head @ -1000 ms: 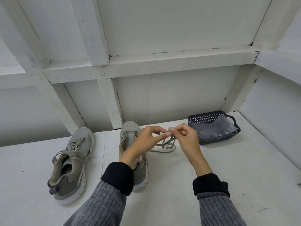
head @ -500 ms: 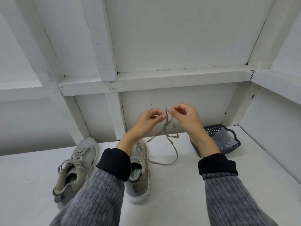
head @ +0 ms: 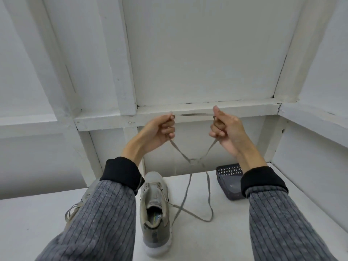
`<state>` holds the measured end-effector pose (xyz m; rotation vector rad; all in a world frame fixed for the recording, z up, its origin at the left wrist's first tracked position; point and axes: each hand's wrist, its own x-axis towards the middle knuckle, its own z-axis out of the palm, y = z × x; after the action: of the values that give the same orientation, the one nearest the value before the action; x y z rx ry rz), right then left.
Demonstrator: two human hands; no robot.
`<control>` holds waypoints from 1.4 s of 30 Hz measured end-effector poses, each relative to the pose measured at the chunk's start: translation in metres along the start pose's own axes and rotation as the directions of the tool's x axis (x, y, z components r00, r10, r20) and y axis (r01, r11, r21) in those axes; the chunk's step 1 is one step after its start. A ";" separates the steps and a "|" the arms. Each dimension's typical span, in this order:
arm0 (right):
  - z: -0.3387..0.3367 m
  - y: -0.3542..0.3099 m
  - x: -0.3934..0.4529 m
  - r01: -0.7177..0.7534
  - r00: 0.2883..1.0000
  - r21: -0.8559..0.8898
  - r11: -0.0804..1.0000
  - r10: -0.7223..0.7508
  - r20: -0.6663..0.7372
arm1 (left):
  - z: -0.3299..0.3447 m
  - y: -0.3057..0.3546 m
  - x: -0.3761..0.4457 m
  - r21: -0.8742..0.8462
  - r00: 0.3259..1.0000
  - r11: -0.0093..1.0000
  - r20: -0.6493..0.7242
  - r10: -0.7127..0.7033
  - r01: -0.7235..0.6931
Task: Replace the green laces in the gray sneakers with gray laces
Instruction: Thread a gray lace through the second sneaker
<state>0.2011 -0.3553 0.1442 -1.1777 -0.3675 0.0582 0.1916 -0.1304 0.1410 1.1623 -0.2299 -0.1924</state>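
My hands have drawn apart and lifted, so the gray lace [head: 190, 161] now stretches taut between them, left hand [head: 160, 131] and right hand [head: 227, 129] each pinching it. It hangs tangled below them, trailing beside the unlaced sneaker [head: 155, 206] under my left wrist; I judge it ready for threading once straightened.

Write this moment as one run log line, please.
left hand: grips gray lace | right hand: grips lace | lace: stretched between, tangled | sneaker: unlaced

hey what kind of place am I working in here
Probably a bare, white-painted work nook or booth, not a furnished room: a white tabletop, plain white wall panels with framing beams, and only a gray sneaker, a lace and a dark basket.
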 end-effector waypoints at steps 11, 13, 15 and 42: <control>-0.070 0.088 -0.011 -0.149 0.979 -0.802 0.578 -0.030 -0.204 | -0.035 0.019 -0.004 0.196 0.904 0.968 -0.364 0.223 -0.159; -0.071 0.102 -0.014 -0.179 0.980 -0.820 0.544 0.028 -0.196 | -0.039 0.012 -0.004 0.343 0.918 0.931 -0.315 0.240 -0.125; -0.066 0.111 -0.014 -0.204 0.979 -0.839 0.504 0.091 -0.184 | -0.035 0.001 -0.007 0.573 0.948 0.816 -0.207 0.243 -0.084; 0.017 0.214 -0.066 -0.327 0.924 -0.831 0.450 0.338 -0.180 | -0.111 -0.124 -0.070 0.769 0.950 0.596 -0.311 0.034 0.230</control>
<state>0.1648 -0.2729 -0.0616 -2.2576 -0.1428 0.2554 0.1512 -0.0613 -0.0204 2.1072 0.0412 0.0091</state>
